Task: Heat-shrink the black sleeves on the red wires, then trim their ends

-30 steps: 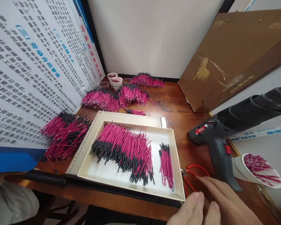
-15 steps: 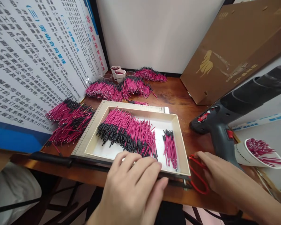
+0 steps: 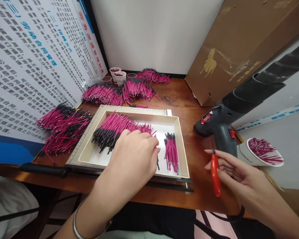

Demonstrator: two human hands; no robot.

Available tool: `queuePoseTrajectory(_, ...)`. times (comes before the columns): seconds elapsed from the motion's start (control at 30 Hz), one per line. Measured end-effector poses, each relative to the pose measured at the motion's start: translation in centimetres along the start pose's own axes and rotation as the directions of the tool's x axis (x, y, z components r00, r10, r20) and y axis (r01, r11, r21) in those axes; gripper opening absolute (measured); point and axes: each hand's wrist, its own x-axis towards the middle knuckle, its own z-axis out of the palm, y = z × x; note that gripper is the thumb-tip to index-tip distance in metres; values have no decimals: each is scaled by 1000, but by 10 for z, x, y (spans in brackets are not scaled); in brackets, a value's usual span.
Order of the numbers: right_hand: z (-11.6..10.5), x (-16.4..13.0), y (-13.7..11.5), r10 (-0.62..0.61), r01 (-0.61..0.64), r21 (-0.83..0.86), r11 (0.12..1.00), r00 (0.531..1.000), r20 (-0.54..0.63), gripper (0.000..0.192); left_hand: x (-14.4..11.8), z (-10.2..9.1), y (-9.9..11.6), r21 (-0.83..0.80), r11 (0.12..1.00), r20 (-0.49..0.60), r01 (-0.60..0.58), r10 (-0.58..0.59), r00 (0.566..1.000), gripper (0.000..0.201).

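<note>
Lifted: 1 red cutter [image 3: 215,174]; 2 hands [image 3: 134,157] working.

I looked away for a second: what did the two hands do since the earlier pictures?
The left hand came up from the table edge into the tray onto the big pile of pink wires. The right hand lifted the red-handled cutters off the table into its grip. The small wire bundle, heat gun and cup stayed put.
</note>
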Motion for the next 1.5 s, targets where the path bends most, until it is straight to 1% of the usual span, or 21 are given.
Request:
queuePoseTrajectory(0.07,5,6,-12,102,-106,314,944,994,30,50,11,0,6,45,999,162,28,-35,986,23)
queuePoseTrajectory(0.1,9,10,-18,113,-126,437,890,992,56,53,16,0,9,73,997,220,30,-45,974,26)
queuePoseTrajectory(0.13,12,15,-25,87,-102,526,844,995,52,55,20,0,12,100,995,260,27,-52,964,28)
queuePoseTrajectory(0.2,17,25,-39,28,-34,590,807,999,20,52,28,3,16,139,990,289,21,-61,955,29)
queuePoseTrajectory(0.27,20,38,-54,-16,45,623,781,999,-52,50,33,6,18,145,989,291,24,-66,954,28)
queuePoseTrajectory(0.33,24,52,-67,-7,96,677,730,991,-133,44,38,10,18,140,989,287,40,-79,955,27)
queuePoseTrajectory(0.4,28,67,-77,11,126,755,644,985,-174,35,40,13,18,133,990,274,54,-89,958,25)
queuePoseTrajectory(0.5,40,86,-79,76,146,846,512,974,-214,26,41,16,17,137,989,258,56,-90,962,25)
queuePoseTrajectory(0.57,50,94,-73,137,131,876,464,967,-217,23,41,18,17,144,989,267,34,-72,961,27)
queuePoseTrajectory(0.63,59,96,-65,170,101,894,438,967,-192,27,40,20,16,147,989,277,18,-58,959,28)
queuePoseTrajectory(0.73,67,94,-57,178,81,901,427,969,-172,36,39,21,15,117,993,293,20,-54,955,28)
queuePoseTrajectory(0.83,71,92,-56,186,75,899,432,968,-170,38,37,20,15,67,997,310,27,-46,949,26)
queuePoseTrajectory(1.0,76,91,-57,209,82,887,454,958,-195,38,34,19,14,-32,996,239,86,-76,968,18)
queuePoseTrajectory(1.1,79,91,-55,221,96,887,452,951,-216,39,32,18,15,-257,959,205,122,-70,976,10)
queuePoseTrajectory(1.17,78,91,-53,204,116,896,428,954,-221,44,30,16,14,-452,882,133,132,-79,988,8)
queuePoseTrajectory(1.23,74,90,-51,139,150,902,404,965,-223,46,26,13,12,-583,805,-1,114,-141,990,10)
queuePoseTrajectory(1.3,67,89,-53,57,181,893,412,973,-223,46,20,10,10,-648,758,-139,81,-222,965,11)
queuePoseTrajectory(1.33,63,88,-55,15,194,878,437,975,-222,47,16,8,8,-676,733,-178,75,-260,949,11)
queuePoseTrajectory(1.37,58,87,-59,-25,207,857,471,975,-221,48,13,7,7,-708,702,-187,79,-295,937,13)
queuePoseTrajectory(1.43,48,85,-70,-123,246,797,552,969,-214,47,5,6,4,-765,634,-152,113,-349,925,15)
queuePoseTrajectory(1.5,40,81,-82,-219,286,726,625,957,-189,43,-1,7,2,-785,603,-118,143,-372,921,11)
